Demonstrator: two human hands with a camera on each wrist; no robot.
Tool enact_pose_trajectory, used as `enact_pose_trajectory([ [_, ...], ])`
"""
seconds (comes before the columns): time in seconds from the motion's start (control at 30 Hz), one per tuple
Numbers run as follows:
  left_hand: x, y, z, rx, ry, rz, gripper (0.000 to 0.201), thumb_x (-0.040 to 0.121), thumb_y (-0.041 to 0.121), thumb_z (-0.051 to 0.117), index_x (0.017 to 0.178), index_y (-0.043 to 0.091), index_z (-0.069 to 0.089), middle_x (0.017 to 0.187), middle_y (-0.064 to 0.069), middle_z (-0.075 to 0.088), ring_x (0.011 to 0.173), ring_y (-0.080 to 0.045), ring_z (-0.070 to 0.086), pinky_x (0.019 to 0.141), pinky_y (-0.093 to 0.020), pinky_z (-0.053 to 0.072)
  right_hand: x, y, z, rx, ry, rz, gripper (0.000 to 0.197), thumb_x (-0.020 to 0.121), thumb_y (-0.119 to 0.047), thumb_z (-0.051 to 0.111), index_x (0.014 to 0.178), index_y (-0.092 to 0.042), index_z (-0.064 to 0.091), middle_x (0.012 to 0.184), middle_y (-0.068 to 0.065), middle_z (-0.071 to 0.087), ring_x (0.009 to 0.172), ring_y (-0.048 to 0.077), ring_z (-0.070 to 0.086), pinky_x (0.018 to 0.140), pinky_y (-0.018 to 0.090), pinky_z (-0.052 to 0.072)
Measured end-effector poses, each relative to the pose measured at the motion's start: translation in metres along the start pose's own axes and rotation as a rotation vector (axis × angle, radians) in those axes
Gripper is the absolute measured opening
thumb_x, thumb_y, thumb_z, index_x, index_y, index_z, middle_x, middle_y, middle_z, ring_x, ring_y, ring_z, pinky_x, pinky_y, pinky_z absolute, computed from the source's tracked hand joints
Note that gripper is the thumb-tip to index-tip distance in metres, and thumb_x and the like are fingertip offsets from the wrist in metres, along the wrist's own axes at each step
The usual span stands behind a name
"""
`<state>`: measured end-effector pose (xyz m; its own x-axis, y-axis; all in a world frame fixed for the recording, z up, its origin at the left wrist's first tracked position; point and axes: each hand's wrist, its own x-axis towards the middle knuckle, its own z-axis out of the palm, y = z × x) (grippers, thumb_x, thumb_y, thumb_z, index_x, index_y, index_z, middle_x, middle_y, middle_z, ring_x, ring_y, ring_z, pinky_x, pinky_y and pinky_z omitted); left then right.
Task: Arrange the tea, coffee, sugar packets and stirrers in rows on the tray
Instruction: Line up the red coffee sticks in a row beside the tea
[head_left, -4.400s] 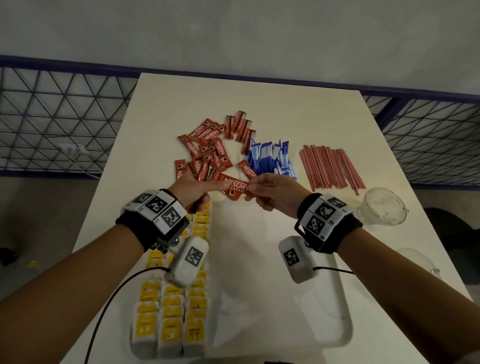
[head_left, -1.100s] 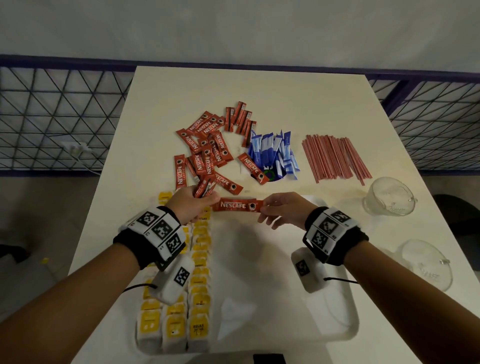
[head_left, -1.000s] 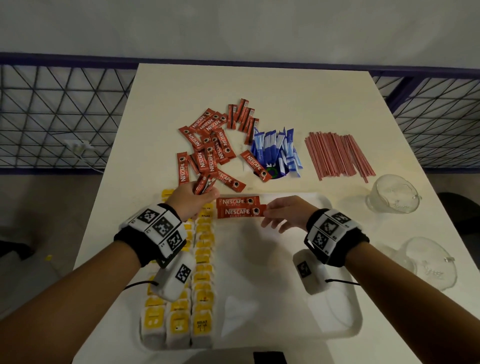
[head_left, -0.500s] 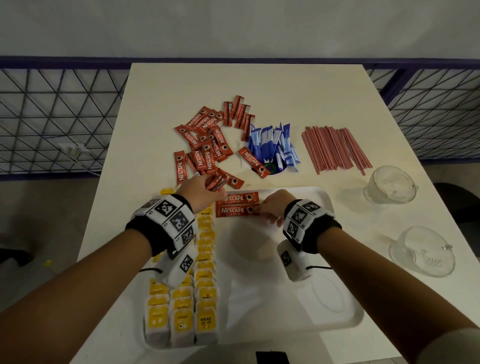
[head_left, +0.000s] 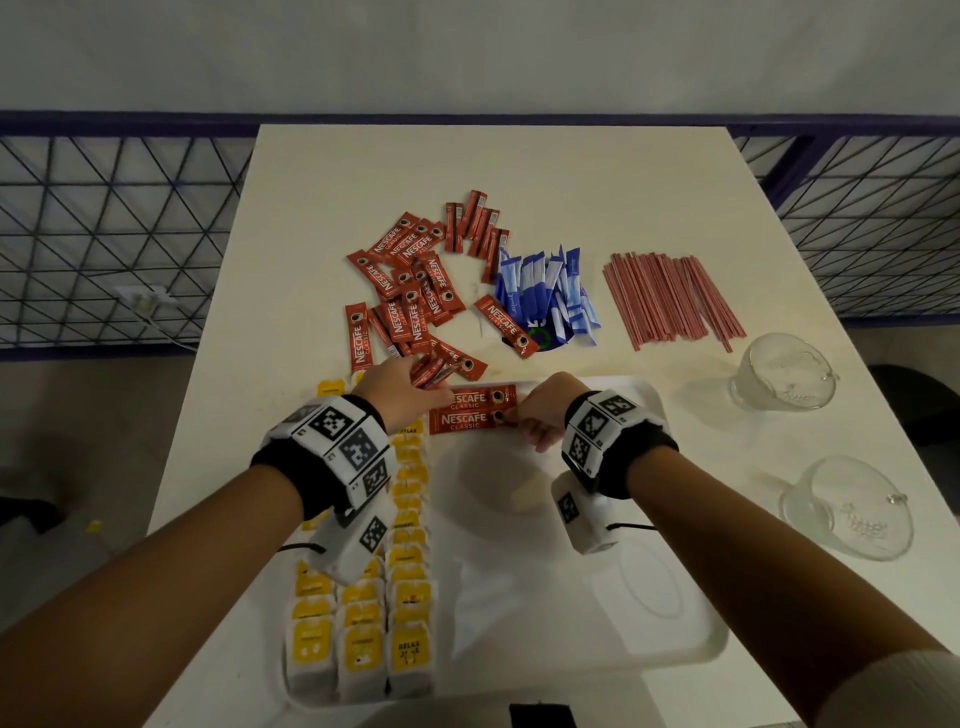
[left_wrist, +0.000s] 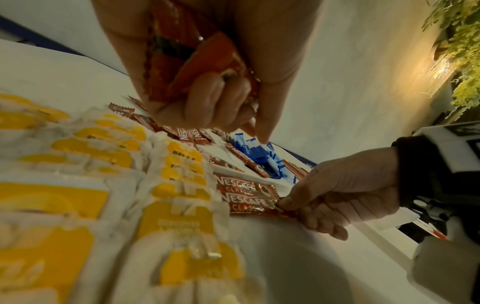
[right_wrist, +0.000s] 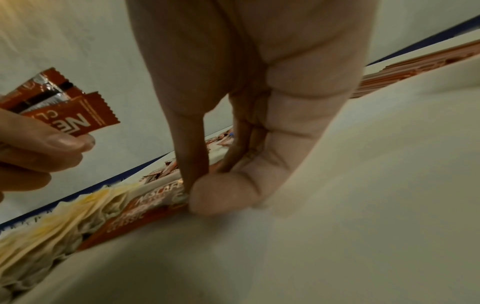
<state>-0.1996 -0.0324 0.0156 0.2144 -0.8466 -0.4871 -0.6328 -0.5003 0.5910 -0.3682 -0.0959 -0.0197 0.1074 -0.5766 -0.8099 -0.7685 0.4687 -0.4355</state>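
Head view: tray (head_left: 675, 649) holds tea bags (head_left: 363, 623), two coffee packets (head_left: 470, 410).

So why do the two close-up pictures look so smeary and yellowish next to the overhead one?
Head view: sharp but dim, with arm shadows across the tray. Left wrist view: the near tea bags are blurred and the table line tilts. Right wrist view: the right hand fills the frame, soft; the coffee packets under it are smeared.

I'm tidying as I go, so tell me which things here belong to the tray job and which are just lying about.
Job:
tray
tea bags
two laid coffee sachets
loose coffee sachets
sachets gripped in left hand
blue sugar packets
stirrers

Lying about:
two glass cups
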Motion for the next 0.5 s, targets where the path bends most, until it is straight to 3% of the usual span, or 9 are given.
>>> enact_pose_trajectory([
  [0.07,0.000,0.000,0.000,-0.003,-0.003,0.000,0.044,0.085,0.032,0.064,0.123,0.011,0.057,0.117,-0.007,0.063,0.110,-0.022,0.056,0.090,-0.028,0.042,-0.001,0.001,0.000,0.013,0.006,-0.019,0.027,0.082,-0.014,0.068,0.064,0.000,0.054,0.057,0.012,0.055,0.049,0.021,0.052,0.067,0.035,0.054],
  [0.3,-0.004,0.002,-0.005,-0.038,-0.038,-0.005,0.032,0.085,0.030,0.064,0.112,0.013,0.060,0.097,-0.008,0.063,0.104,-0.029,0.060,0.078,-0.028,0.043,0.000,0.003,-0.001,0.031,0.022,-0.033,0.027,0.084,-0.016,0.066,0.066,0.000,0.054,0.052,0.011,0.058,0.050,0.021,0.055,0.064,0.033,0.055],
  [0.37,-0.003,0.001,-0.008,-0.057,-0.113,-0.008,0.037,0.086,0.029,0.063,0.118,0.013,0.056,0.102,-0.011,0.064,0.093,-0.028,0.061,0.076,-0.028,0.043,-0.003,0.003,-0.003,0.046,0.024,-0.040,0.028,0.085,-0.017,0.066,0.066,-0.001,0.055,0.051,0.009,0.058,0.047,0.020,0.056,0.056,0.030,0.055],
  [0.43,-0.001,-0.001,-0.012,-0.104,-0.193,-0.004,0.037,0.088,0.026,0.061,0.121,0.011,0.054,0.090,-0.007,0.063,0.075,-0.019,0.058,0.071,-0.028,0.046,-0.010,0.003,-0.007,0.067,0.004,-0.073,0.026,0.087,-0.016,0.064,0.068,-0.001,0.054,0.052,0.009,0.059,0.042,0.017,0.057,0.052,0.028,0.054],
  [0.5,-0.001,-0.002,-0.015,-0.266,-0.260,-0.024,0.033,0.092,0.019,0.054,0.122,0.006,0.051,0.086,-0.006,0.063,0.070,-0.016,0.059,0.063,-0.025,0.050,-0.019,0.001,-0.010,0.159,-0.037,-0.157,0.018,0.086,-0.013,0.064,0.076,-0.002,0.053,0.058,0.010,0.061,0.045,0.016,0.057,0.051,0.025,0.054],
])
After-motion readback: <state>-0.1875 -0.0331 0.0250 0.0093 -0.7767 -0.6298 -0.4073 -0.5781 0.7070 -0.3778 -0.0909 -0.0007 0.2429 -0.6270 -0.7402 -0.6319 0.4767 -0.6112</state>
